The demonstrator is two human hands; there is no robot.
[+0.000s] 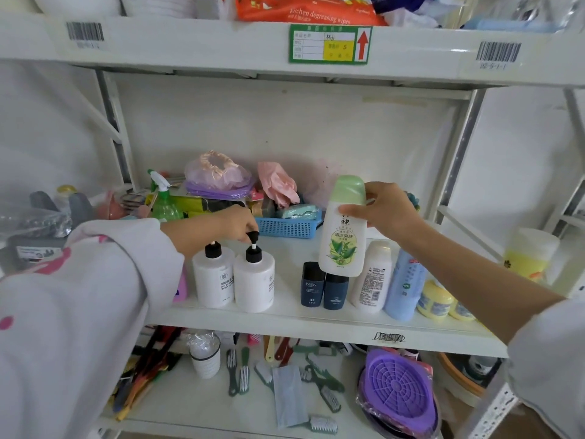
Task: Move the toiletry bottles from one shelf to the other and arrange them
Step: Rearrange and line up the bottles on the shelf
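Head view: white metal shelf (285, 315) crosses mid-frame, carrying toiletry bottles. Right hand (387, 213), grip closed around the green-capped body wash bottle (343, 229), holds it above two dark MEN bottles (324, 288) at center. Left hand (235, 223) pinches the black pump head (253, 237) of the right white lotion pump bottle (254, 282), center-left.

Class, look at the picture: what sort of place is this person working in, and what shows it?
Probably a storeroom or stockroom. The white metal shelving carries barcode stickers and a green stock label, and it holds mixed household goods such as toiletry bottles and brushes.
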